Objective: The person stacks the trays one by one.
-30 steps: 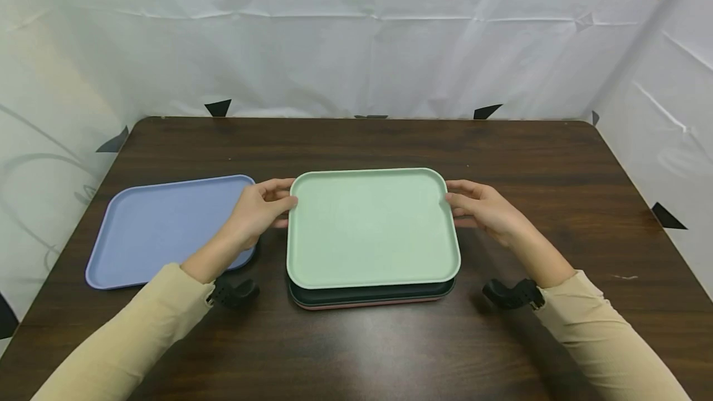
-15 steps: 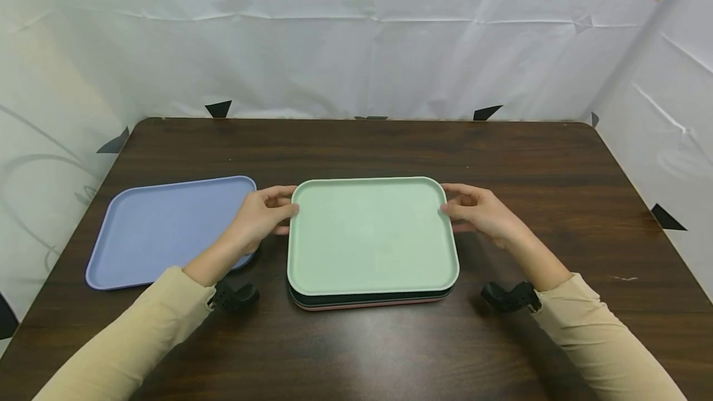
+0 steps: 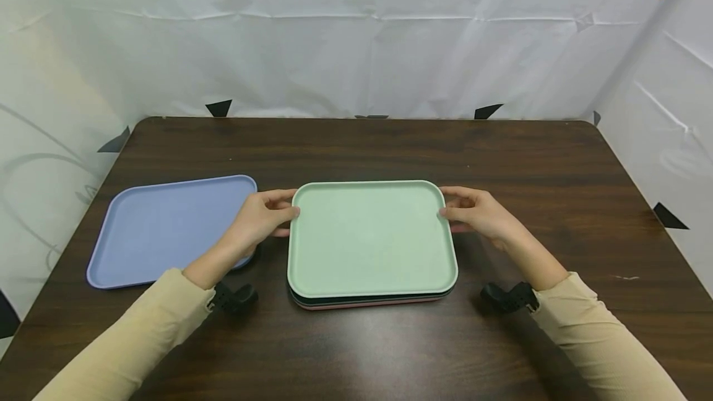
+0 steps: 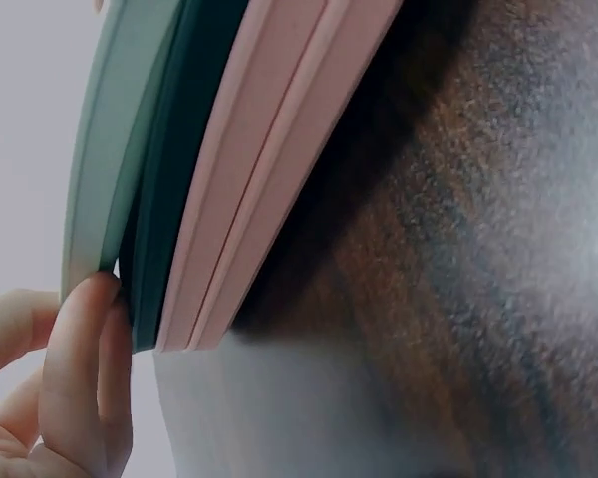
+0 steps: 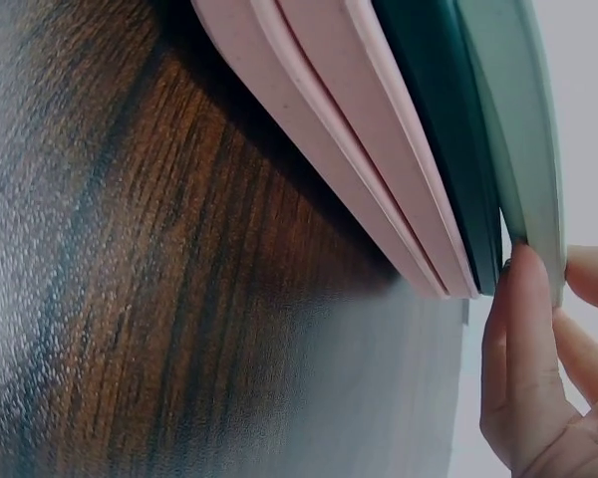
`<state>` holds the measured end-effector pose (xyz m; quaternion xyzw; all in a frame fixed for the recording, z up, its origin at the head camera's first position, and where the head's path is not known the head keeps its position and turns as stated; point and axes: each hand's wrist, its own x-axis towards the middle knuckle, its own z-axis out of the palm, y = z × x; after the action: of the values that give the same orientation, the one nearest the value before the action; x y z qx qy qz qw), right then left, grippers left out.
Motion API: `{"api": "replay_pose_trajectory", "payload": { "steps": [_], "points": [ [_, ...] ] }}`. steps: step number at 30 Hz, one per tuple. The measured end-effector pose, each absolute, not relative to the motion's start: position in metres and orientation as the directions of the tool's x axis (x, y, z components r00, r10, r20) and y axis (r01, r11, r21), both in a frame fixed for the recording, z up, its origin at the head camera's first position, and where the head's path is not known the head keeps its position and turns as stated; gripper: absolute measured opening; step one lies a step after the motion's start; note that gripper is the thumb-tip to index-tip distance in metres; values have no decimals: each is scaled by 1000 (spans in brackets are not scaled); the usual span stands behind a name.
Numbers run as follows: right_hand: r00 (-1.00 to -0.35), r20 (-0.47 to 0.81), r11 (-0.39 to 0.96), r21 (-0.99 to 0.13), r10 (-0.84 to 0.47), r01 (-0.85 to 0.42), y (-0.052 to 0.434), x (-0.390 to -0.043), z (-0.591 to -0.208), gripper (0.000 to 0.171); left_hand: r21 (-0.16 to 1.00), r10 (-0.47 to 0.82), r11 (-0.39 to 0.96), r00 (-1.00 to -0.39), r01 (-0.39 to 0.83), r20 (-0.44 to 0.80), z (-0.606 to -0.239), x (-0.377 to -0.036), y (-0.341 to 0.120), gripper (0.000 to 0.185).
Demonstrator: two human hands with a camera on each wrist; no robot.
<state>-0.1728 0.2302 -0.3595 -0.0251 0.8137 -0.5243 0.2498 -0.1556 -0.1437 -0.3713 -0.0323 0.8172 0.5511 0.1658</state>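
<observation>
A light green tray (image 3: 372, 239) lies on top of a stack at the middle of the table. My left hand (image 3: 262, 218) pinches its left rim, thumb above and fingers beneath. On the opposite rim my right hand (image 3: 479, 215) has the same pinch. Under it the wrist views show a dark green tray (image 4: 184, 169) and two pink trays (image 5: 329, 129). A narrow gap opens between the light green and dark green trays at the fingertips (image 4: 95, 289), while their near edges meet or nearly meet.
A blue tray (image 3: 172, 228) lies flat at the left, partly behind my left forearm. The dark wooden table (image 3: 367, 351) reaches back to a white sheet (image 3: 367, 60) with black and yellow patches. Each wrist wears a black strapped device (image 3: 509, 297).
Both hands have lowered the light green tray and drawn it slightly towards me. Less of the dark green tray shows below its near edge. The blue tray has not moved.
</observation>
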Motion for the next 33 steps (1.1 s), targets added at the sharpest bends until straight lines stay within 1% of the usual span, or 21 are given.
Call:
{"api": "replay_pose_trajectory", "payload": {
  "steps": [7,21,33],
  "points": [
    [-876,-379,468,-858,-298,212,230,-174,-361,59,872,119,435,-945,-226,-304,-369,-156,-142,47],
    [-866,-407,493,-839,-290,229,230,-177,-365,59,872,118,420,-938,-250,-325,-371,-155,-143,48],
    [-862,-416,476,-844,-290,247,228,-175,-366,59,872,142,425,-933,-244,-330,-375,-155,-146,50]
  ]
}}
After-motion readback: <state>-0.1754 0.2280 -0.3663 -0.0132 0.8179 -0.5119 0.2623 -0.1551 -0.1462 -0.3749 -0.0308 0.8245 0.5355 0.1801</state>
